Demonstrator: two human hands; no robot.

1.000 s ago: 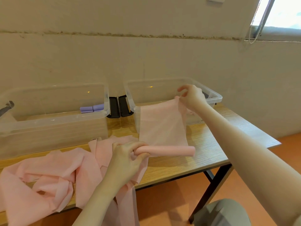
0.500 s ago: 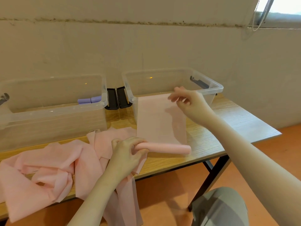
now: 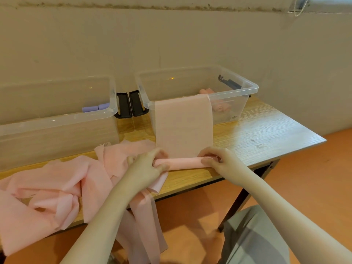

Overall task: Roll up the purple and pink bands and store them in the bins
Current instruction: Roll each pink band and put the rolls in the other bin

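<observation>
A pink band [image 3: 183, 126] lies flat from the front rim of the right clear bin [image 3: 236, 93] down to the table, its near end wound into a roll [image 3: 183, 162]. My left hand [image 3: 147, 166] grips the roll's left end and my right hand [image 3: 219, 161] grips its right end. Rolled pink bands [image 3: 221, 107] sit inside the right bin. The left clear bin [image 3: 57, 121] holds rolled purple bands [image 3: 96, 107].
A heap of loose pink bands [image 3: 57, 187] covers the table's left front, with some hanging over the edge. Black bin latches [image 3: 130, 104] sit between the two bins. The wooden table [image 3: 266, 130] ends at the right, with orange floor beyond.
My right hand let go of the band's far end, which now drapes over the right bin's rim, and came down to the roll's right end. The left hand stayed on the roll.
</observation>
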